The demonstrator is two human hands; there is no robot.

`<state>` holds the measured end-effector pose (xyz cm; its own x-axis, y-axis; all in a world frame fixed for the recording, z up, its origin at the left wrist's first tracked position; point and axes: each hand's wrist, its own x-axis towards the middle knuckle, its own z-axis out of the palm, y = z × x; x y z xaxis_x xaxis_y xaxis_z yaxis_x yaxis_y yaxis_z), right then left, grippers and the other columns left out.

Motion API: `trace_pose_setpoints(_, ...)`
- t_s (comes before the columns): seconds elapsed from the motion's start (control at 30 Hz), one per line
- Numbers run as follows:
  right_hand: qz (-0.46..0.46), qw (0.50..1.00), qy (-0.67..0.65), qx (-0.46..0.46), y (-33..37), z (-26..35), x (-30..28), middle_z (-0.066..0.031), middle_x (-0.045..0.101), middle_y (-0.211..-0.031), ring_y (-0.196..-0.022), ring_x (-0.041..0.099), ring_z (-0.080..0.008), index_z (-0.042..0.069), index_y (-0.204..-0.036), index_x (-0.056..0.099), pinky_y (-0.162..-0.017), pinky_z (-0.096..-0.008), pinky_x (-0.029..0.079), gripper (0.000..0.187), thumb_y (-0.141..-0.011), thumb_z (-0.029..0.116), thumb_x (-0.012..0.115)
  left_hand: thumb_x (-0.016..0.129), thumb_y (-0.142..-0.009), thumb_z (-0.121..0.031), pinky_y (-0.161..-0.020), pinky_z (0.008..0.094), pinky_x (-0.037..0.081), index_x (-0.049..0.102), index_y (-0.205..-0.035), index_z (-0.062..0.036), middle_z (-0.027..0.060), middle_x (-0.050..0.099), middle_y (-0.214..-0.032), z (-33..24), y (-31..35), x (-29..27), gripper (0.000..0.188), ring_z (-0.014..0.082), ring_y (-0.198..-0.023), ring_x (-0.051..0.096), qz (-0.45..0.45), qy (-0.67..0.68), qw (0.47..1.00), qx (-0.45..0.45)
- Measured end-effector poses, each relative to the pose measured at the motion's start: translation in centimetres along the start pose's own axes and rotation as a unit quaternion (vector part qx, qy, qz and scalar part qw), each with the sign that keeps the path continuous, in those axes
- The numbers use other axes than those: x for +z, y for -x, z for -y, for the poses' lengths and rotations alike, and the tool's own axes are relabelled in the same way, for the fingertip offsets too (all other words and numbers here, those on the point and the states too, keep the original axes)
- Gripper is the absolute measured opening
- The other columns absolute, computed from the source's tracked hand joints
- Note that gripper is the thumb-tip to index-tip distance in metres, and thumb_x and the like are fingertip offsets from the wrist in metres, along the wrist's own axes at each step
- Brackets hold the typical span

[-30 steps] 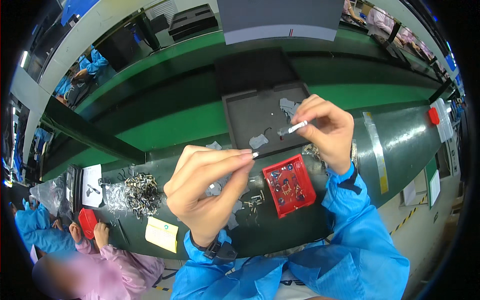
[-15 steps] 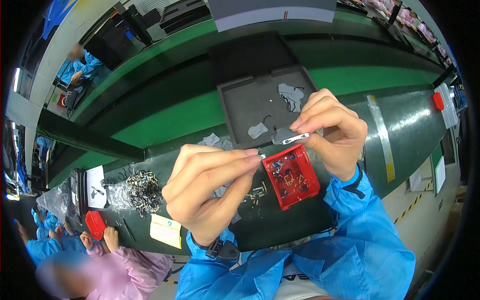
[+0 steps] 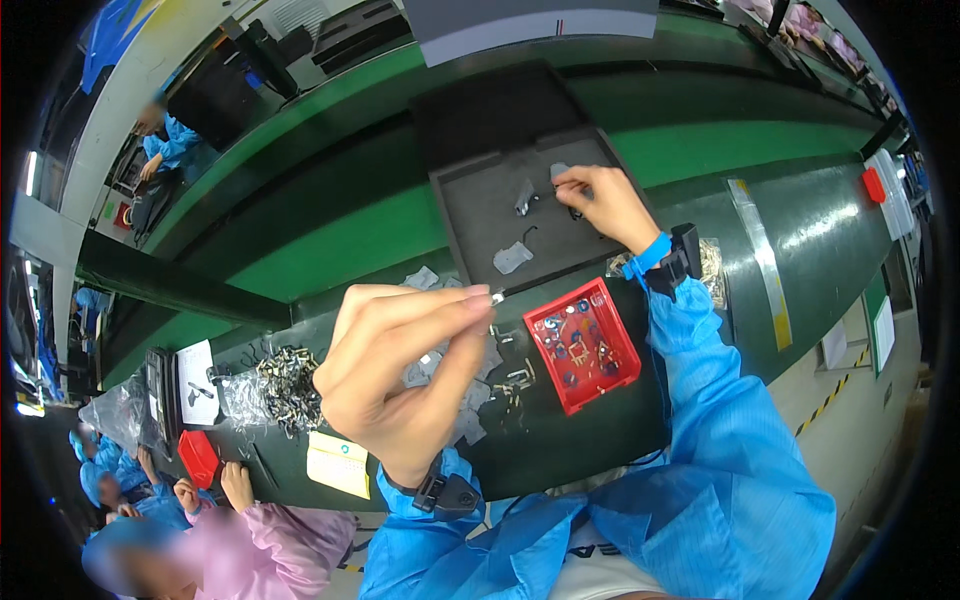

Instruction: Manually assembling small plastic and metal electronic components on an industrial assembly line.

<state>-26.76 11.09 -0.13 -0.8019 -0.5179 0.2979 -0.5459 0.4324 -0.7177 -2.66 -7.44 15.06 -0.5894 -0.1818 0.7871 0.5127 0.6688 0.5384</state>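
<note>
My left hand (image 3: 405,375) is raised over the bench, thumb and fingertips pinched on a small whitish piece (image 3: 497,298) too small to name. My right hand (image 3: 612,207) reaches into the black tray (image 3: 453,225). Its fingers are closed at the edge of a flat grey piece (image 3: 559,172), and the hand hides most of what lies beneath it. Beside those fingers, a grey piece with a shiny part (image 3: 524,197) lies in the tray. Nearer me in the tray is another flat grey piece (image 3: 513,258) with a thin black tail.
A red bin (image 3: 627,372) of small metal parts stands below the tray. Grey pieces (image 3: 468,420) lie behind my left hand. Further left are a heap of small metal parts (image 3: 290,385), a yellow notepad (image 3: 338,465) and a co-worker's hands (image 3: 237,487) near a red box (image 3: 198,459).
My right hand has moved away from the left, up into the tray. The grey piece with the shiny part has left its fingers and appears in the tray. My left hand keeps its pinch.
</note>
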Motion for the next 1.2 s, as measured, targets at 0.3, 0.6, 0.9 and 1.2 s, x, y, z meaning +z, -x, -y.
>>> trace_pose_setpoints(0.3, 0.022, 0.959, 0.281, -0.017, 1.3, -2.2, -2.5, -0.0089, 0.063, -0.107, -0.107, 0.057, -0.0307, 0.009, -0.111, 0.068, -0.093, -0.0425, 0.045, 0.038, -0.076, 0.019, 0.078, 0.073, -0.068, 0.018, -0.077, 0.0301, 0.049, 0.069, -0.091, 0.0034, 0.0151, 0.070, -0.087, -0.1, 0.0, -0.3, 0.027, 0.0226, -0.084, 0.064, 0.021, 0.009, 1.000, -0.010)
trace_pose_setpoints(0.6, -0.033, 0.950, 0.302, -0.068, 0.6, 0.0, -1.6, -0.0070, 0.063, -0.094, -0.097, 0.060, -0.0274, 0.006, -0.097, 0.073, -0.086, -0.0387, 0.045, 0.029, -0.080, 0.030, 0.075, 0.078, -0.062, 0.014, -0.068, 0.0283, 0.049, 0.074, -0.088, -0.0018, 0.0094, 0.074, -0.087, -0.1, 0.0, -0.2, 0.031, 0.0205, -0.075, 0.064, -0.026, 0.005, 1.000, -0.015)
trace_pose_setpoints(0.9, -0.045, 0.905, 0.410, -0.105, 0.1, 0.2, 2.4, -0.0113, 0.066, -0.085, -0.090, 0.062, -0.0273, 0.007, -0.071, 0.072, -0.082, -0.0391, 0.045, 0.019, -0.076, 0.025, 0.075, 0.079, -0.063, 0.013, -0.068, 0.0289, 0.049, 0.074, -0.088, -0.0024, 0.0093, 0.074, -0.086, -0.3, 0.0, -0.4, 0.030, 0.0209, -0.075, 0.064, -0.025, -0.015, 0.999, -0.025)
trace_pose_setpoints(1.2, -0.049, 0.938, 0.336, -0.071, 0.0, 0.4, 1.4, -0.0135, 0.067, -0.078, -0.082, 0.066, -0.0305, 0.004, -0.091, 0.058, -0.075, -0.0411, 0.046, 0.032, -0.077, 0.025, 0.078, 0.079, -0.063, 0.013, -0.067, 0.0287, 0.049, 0.074, -0.088, -0.0024, 0.0092, 0.074, -0.085, 0.1, 0.1, -0.1, 0.030, 0.0204, -0.074, 0.064, -0.029, -0.005, 0.999, -0.017)
